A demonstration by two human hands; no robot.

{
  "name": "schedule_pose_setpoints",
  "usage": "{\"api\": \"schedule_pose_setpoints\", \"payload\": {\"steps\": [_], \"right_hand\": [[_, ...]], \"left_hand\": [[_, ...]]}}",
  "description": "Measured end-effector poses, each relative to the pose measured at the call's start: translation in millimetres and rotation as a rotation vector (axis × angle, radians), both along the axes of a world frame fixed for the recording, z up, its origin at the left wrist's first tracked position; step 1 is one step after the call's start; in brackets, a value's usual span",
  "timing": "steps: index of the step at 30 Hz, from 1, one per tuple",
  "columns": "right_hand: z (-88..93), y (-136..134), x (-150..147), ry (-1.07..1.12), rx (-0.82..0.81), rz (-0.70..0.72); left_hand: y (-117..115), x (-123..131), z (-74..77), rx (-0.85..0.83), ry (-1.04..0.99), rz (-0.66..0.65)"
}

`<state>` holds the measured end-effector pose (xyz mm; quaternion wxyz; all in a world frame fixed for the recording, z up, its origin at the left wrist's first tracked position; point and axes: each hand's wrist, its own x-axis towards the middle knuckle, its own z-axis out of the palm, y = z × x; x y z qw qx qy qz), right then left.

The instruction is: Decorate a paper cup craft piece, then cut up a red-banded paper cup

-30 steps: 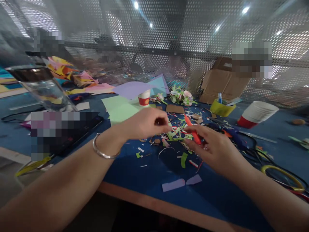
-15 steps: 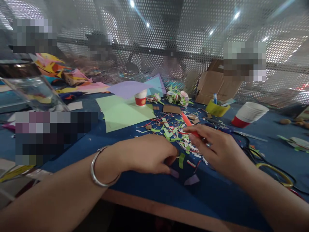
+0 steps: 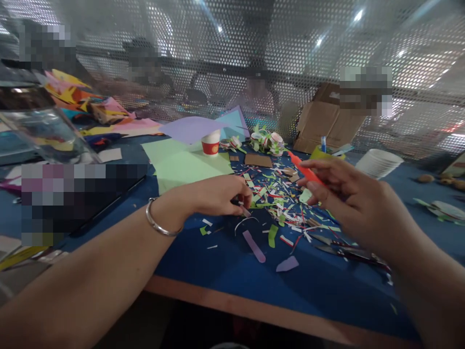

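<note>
My right hand (image 3: pixel 345 186) holds an orange pen-like tool (image 3: pixel 307 170) between thumb and fingers, its narrow end pointing up and left, above the paper scraps (image 3: pixel 279 194). My left hand (image 3: pixel 220 196), with a silver bangle at the wrist, is low over the table at the left edge of the scraps. Its fingers are closed around something small, partly purplish, that I cannot make out. Nearer the table edge lie a purple paper strip (image 3: pixel 255 247) with a rounded end and a purple paper piece (image 3: pixel 287 264). Scissors (image 3: pixel 341 249) rest below my right hand.
Green paper (image 3: pixel 181 167) lies behind my left hand, with a red-and-white paper cup (image 3: pixel 210 144) on it. Stacked white cups (image 3: pixel 379 162), a yellow holder (image 3: pixel 319 153), cardboard (image 3: pixel 330 121) and fringed cup crafts (image 3: pixel 267 140) stand farther back. A glass jar (image 3: pixel 45 131) is left.
My left hand has moved up and away from the table edge, uncovering the purple strip. My right hand has risen slightly to the right with the orange tool, and the scissors now show.
</note>
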<state>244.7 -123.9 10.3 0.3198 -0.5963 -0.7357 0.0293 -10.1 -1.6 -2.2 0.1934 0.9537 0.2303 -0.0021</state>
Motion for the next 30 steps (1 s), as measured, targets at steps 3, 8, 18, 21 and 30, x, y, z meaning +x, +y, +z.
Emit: {"api": "schedule_pose_setpoints", "payload": {"steps": [3, 8, 18, 21, 30], "right_hand": [[8.9, 1.2, 11.1, 0.08, -0.058, -0.053], [12.3, 8.3, 38.0, -0.088, -0.202, -0.103], [-24.5, 26.9, 67.2, -0.27, -0.375, -0.115], [-33.7, 31.5, 70.5, -0.341, -0.361, -0.134], [-39.6, 36.4, 62.3, -0.432, -0.363, -0.196]], "left_hand": [[-1.8, 4.8, -2.1, 0.017, -0.011, -0.022], [-2.6, 5.6, -1.0, 0.017, -0.034, -0.045], [-5.2, 6.8, -3.6, -0.038, -0.022, -0.024], [-5.7, 7.4, -3.9, -0.025, -0.011, -0.017], [-5.5, 5.1, -8.7, -0.017, -0.009, -0.042]]}}
